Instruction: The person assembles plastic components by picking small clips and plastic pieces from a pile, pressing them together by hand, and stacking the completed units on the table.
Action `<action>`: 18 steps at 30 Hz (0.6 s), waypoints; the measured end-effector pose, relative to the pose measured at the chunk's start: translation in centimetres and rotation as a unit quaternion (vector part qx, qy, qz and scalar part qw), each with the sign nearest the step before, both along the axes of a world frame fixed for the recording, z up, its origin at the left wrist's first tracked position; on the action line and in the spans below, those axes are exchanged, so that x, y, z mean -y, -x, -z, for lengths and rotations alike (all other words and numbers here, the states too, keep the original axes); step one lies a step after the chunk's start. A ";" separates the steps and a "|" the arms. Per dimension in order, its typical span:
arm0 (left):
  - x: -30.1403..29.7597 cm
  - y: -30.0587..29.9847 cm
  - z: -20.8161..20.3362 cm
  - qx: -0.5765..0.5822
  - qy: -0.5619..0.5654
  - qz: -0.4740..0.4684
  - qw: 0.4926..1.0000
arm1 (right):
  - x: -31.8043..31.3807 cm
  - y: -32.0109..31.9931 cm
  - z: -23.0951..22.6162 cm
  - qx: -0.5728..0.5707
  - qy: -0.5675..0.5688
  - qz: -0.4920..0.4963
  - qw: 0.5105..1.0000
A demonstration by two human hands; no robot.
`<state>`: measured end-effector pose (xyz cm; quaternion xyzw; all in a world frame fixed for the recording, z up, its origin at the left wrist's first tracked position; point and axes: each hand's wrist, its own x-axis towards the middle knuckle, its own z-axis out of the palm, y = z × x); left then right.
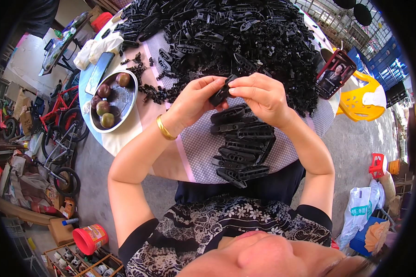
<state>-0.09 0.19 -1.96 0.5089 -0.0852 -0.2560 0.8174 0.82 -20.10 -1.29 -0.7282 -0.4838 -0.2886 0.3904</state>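
Observation:
A small, elongated black plastic part (221, 94) is held up over the table between my two hands. My left hand (196, 100) is closed around its lower left side, with a gold bangle on the wrist. The fingers of my right hand (264, 98) pinch together at its upper right end. Whether a smaller piece sits in that pinch cannot be made out. Just below my hands, long black plastic pieces (245, 142) lie stacked in a rough row towards the table's near edge. Beyond them spreads a large heap of black plastic parts (235, 39), large and small mixed.
The round table (164, 161) has a patterned cover. To the left stand a metal bowl (120, 113) with several round purple-green fruits, a phone-like slab (100, 73) and white tissue (97, 50). A lit phone (335, 75) leans at the right, near a yellow stool (363, 99).

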 end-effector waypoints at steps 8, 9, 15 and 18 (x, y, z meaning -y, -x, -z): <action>-0.8 0.0 -1.1 -0.005 -0.040 0.065 0.997 | 0.3 -0.1 -0.2 0.099 0.063 0.028 0.993; -0.6 0.3 -1.7 0.008 -0.073 0.050 0.996 | 0.3 0.0 -0.3 0.118 0.078 0.037 0.989; -1.0 0.4 -2.7 0.102 -0.164 0.059 0.979 | -0.1 0.3 -0.4 0.070 0.061 0.051 0.994; -0.7 0.6 -2.5 0.202 -0.276 0.038 0.939 | -1.3 0.7 -0.3 -0.155 -0.060 0.088 0.982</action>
